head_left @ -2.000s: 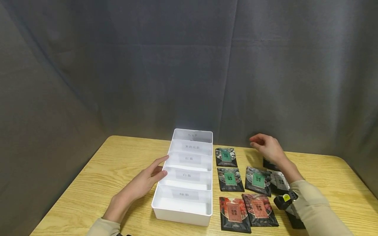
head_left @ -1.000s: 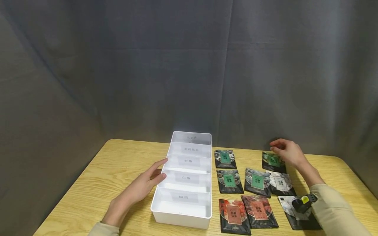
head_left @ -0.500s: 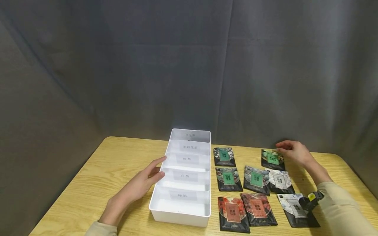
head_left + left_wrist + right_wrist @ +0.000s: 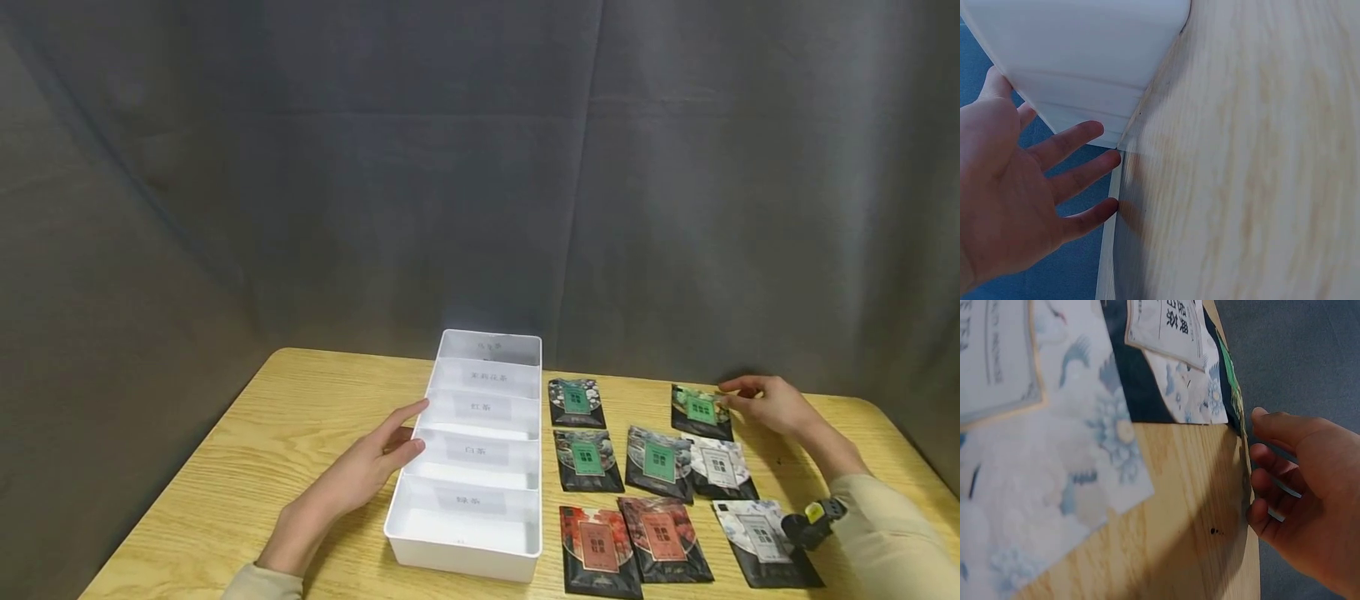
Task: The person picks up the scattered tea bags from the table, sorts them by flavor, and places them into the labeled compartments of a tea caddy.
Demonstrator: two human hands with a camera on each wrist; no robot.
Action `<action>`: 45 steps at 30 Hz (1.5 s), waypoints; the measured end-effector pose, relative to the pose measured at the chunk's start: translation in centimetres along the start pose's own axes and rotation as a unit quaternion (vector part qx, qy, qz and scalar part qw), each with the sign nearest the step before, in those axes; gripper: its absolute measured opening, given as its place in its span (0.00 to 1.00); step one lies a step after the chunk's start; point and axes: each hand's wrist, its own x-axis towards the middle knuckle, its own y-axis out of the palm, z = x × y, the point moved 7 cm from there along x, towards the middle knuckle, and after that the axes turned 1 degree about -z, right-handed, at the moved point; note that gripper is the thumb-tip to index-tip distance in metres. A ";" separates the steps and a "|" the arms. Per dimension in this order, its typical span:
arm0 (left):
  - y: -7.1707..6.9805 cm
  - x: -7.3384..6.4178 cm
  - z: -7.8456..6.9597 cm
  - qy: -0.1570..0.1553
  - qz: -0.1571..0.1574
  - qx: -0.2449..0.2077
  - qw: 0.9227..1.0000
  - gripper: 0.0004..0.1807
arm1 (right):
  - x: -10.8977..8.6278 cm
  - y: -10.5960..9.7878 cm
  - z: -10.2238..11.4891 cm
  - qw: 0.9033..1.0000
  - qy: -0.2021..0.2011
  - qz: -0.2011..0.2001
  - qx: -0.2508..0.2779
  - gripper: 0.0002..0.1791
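Observation:
A long white divided box (image 4: 462,560) with labelled compartments stands mid-table. My left hand (image 4: 362,467) touches its left rim with thumb and forefinger. In the left wrist view that hand (image 4: 1029,181) has its fingers spread along the box's outer wall (image 4: 1085,47). At the back right, my right hand (image 4: 780,407) has its thumb and forefinger at the right edge of a tea sachet (image 4: 701,410) with a green label. The right wrist view shows the hand (image 4: 1322,494) with loosely bent fingers beside that sachet's green edge (image 4: 1229,369).
Right of the box lie three more green-labelled tea sachets (image 4: 588,461), two red ones (image 4: 600,550) and two white-labelled ones (image 4: 763,542). Some overlap. A grey curtain (image 4: 480,183) hangs behind the wooden table (image 4: 247,450).
My right hand has moved right from above the back of the table to the right edge of the green-labelled sachet, uncovering it and the white-labelled ones. My left hand has stayed at the box.

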 end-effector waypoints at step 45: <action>-0.1 -0.2 -0.5 0.006 0.012 -0.005 1.000 0.30 | -0.3 1.2 -1.8 0.995 0.045 0.052 0.076 0.32</action>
